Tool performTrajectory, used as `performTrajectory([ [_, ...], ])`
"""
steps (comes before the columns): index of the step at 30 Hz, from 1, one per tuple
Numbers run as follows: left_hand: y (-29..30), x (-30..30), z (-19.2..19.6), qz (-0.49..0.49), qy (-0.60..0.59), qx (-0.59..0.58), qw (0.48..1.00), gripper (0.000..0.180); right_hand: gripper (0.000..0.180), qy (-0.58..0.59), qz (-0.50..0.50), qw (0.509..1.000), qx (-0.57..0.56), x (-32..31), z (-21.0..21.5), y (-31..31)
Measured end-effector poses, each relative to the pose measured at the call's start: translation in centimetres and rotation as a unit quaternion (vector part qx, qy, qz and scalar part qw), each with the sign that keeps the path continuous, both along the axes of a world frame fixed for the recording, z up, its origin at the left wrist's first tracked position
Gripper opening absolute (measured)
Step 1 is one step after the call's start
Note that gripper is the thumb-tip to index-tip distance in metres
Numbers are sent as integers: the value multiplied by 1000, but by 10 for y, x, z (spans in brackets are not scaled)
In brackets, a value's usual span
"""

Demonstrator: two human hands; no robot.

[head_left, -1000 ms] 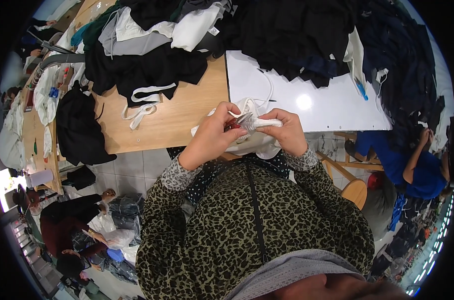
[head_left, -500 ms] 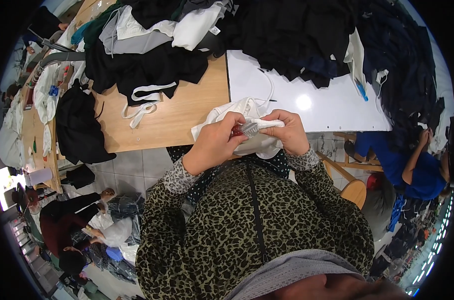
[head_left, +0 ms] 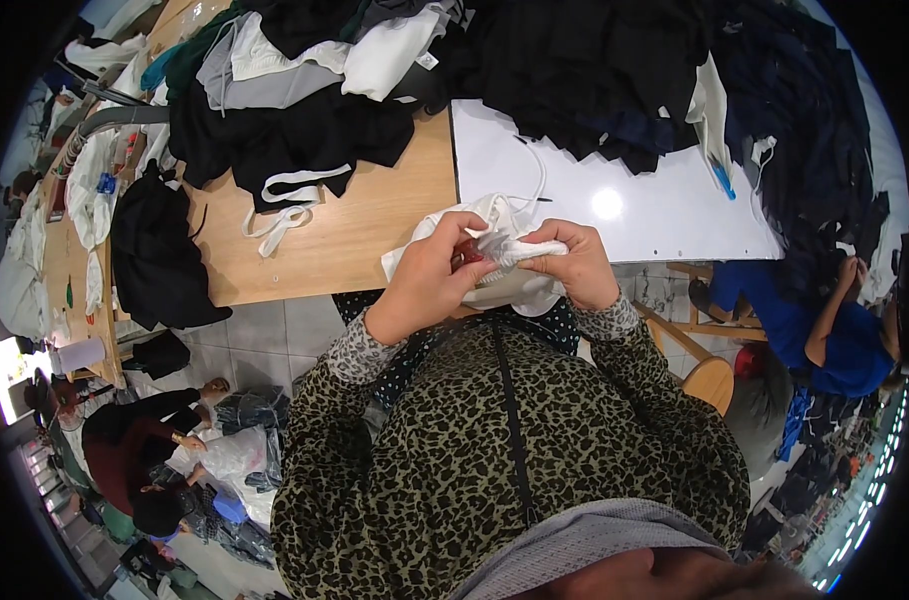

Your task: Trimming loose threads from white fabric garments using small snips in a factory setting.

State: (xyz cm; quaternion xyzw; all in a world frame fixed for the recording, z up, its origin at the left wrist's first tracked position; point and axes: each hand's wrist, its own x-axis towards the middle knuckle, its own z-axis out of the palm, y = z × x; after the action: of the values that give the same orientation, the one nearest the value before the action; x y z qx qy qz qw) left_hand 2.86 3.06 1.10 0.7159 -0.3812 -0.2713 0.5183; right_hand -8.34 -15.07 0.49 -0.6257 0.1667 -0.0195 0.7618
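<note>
A white garment (head_left: 514, 290) hangs over the table's near edge, partly bunched up, with a white drawcord (head_left: 542, 178) trailing from it onto the white board. My right hand (head_left: 580, 262) is closed on a thick folded edge of it, thumb and fingers pinching the cloth. Opposite, my left hand (head_left: 426, 275) has its fingers curled round a small red-handled tool (head_left: 466, 252). The tool's greyish end meets the garment's edge between the hands. Blur and fingers hide the tool's exact kind.
Black garments (head_left: 584, 70) are heaped at the back of the table. A white strap (head_left: 284, 215) lies on the wood, left of the white board (head_left: 634, 215). A blue-tipped pen-like thing (head_left: 722, 182) is farther right. A wooden stool (head_left: 707, 385) and co-workers flank me.
My left hand has shifted and turned slightly at the garment's edge, and the red tool shows less between its fingers. My right hand keeps its pinch. The co-worker at lower left has moved.
</note>
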Motion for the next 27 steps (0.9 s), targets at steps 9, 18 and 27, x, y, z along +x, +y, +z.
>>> performTrajectory([
  [9, -12, -9, 5, 16, -151, -93, 984, 20, 18, -4, -5, 1000, -10, 0, 1, 2],
  [18, -17, 4, -3, -11, -15, -26, 999, 13, 19, 35, 20, 999, 10, 0, -4, -2],
  [27, -16, 11, 15, -152, -339, 58, 927, 13, 19, 73, 31, 997, -11, 2, -11, -2],
])
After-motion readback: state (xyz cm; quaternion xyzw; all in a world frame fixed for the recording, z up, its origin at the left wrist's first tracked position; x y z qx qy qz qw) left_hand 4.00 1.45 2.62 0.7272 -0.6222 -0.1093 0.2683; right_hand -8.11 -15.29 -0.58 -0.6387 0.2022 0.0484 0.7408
